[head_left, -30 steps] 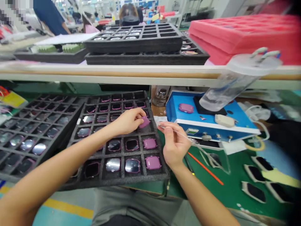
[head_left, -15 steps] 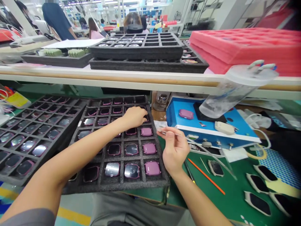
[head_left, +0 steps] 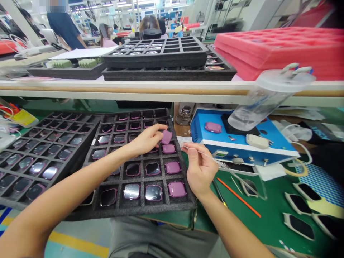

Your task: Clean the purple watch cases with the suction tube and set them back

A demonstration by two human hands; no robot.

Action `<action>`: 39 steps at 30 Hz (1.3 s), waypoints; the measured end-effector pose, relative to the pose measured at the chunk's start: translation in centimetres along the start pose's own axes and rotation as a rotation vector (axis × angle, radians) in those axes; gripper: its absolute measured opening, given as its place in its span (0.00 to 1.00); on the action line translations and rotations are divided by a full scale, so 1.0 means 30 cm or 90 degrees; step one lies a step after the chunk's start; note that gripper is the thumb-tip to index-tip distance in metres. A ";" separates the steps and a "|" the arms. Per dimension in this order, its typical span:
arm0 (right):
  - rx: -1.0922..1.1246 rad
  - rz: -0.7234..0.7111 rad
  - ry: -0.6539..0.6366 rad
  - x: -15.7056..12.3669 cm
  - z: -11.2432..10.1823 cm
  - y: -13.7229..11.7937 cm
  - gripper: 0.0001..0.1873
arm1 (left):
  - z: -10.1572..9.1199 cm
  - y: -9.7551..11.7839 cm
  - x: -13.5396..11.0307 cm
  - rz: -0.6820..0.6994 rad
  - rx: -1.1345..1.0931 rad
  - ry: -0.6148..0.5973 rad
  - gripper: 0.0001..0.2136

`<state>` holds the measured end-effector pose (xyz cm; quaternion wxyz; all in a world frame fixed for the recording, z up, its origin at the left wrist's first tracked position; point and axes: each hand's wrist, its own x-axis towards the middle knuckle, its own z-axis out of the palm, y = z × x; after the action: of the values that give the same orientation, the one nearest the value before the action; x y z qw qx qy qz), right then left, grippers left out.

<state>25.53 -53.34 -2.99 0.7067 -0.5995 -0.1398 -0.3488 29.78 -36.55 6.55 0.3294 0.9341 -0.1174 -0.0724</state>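
Two black foam trays (head_left: 185, 205) are set side by side, so that watch cases (head_left: 172, 167) are kept apart in separate compartments. A pink case (head_left: 167, 137) is pinched just above the nearer tray by the left hand (head_left: 146, 140), its fingers closed, while tweezers (head_left: 195, 150) are gripped in the right hand (head_left: 200, 170), clear of the compartments.
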 end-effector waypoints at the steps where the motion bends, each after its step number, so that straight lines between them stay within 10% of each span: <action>1: -0.004 -0.007 -0.005 0.000 -0.001 -0.002 0.07 | 0.003 -0.005 -0.034 -0.043 -0.153 0.008 0.24; 5: -0.021 -0.012 -0.023 -0.005 -0.007 -0.011 0.07 | 0.058 -0.039 -0.129 -0.150 -0.544 0.018 0.22; 17: 0.016 -0.007 -0.153 -0.013 -0.007 -0.022 0.11 | 0.156 -0.056 -0.149 -0.023 -0.628 0.008 0.25; 39: 0.006 0.030 -0.139 -0.031 -0.016 -0.011 0.08 | 0.157 -0.053 -0.151 -0.021 -0.625 0.005 0.24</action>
<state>24.55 -53.51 -3.43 0.6980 -0.6337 -0.2034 -0.2643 24.68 -36.97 2.16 0.7299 0.6707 -0.0534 -0.1211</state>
